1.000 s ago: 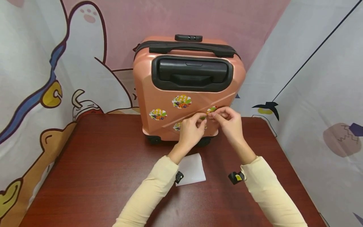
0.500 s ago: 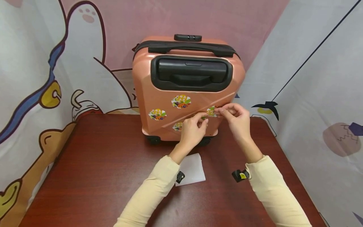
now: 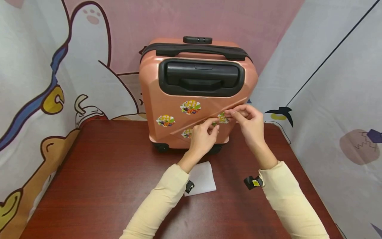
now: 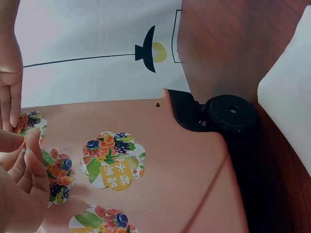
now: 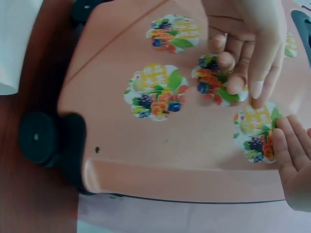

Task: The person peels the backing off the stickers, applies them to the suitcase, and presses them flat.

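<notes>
A salmon-pink suitcase point(image 3: 155, 86) stands upright, its face covered with several scalloped fruit stickers point(image 3: 190, 107). My right hand point(image 3: 251, 124) is at the rightmost sticker point(image 5: 252, 145); in the right wrist view its fairly straight fingers rest on that sticker's edge. From the left, my left hand point(image 3: 203, 137) reaches the same sticker, index fingertip touching its border. In the right wrist view the other left fingers are loosely bent, partly covering another sticker point(image 5: 209, 87). That sticker shows beside my left hand in the left wrist view. Neither hand visibly grips anything.
A white sheet point(image 3: 203, 179) lies on the brown table point(image 3: 104, 182) in front of the suitcase, partly under my left forearm. Black wheels point(image 4: 233, 114) support the suitcase base. A printed cloth point(image 3: 322, 99) hangs behind and at both sides.
My right hand has shifted right from beside the left fingertips, then its fingertips have risen slightly along the sticker. The sticker now lies flatter in view. My left hand has barely moved.
</notes>
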A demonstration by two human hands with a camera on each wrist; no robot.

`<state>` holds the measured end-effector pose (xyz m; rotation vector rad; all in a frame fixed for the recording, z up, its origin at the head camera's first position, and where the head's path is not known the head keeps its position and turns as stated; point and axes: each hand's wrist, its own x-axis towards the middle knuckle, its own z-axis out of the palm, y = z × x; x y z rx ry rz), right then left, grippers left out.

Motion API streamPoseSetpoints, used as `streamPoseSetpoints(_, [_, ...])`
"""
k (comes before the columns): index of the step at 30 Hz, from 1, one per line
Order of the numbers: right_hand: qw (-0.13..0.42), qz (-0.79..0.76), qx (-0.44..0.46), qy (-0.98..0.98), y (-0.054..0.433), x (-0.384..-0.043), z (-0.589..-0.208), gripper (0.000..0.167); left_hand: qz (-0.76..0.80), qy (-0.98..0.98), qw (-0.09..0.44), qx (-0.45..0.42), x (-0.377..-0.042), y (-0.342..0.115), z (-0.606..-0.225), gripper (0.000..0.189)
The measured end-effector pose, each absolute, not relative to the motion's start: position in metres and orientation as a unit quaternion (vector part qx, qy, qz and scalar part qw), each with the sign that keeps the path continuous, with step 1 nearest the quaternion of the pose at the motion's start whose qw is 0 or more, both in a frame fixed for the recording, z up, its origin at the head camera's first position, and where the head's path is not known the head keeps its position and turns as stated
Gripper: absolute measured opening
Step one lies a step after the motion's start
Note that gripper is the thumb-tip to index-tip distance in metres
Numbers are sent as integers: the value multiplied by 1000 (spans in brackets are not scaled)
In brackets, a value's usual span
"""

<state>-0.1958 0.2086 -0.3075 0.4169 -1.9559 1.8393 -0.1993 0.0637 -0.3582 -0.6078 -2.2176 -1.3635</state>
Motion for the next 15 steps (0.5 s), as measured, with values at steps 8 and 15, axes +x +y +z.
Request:
streamPoseSetpoints(8, [160,680,115,-706,212,-193,-322,5,-498,-804,234,-225,-199,63,-360,20])
streamPoseSetpoints(15, [202,693,124,-680,221,-194,-313,7,-505,-800,233,-224,-200,63,-361,20])
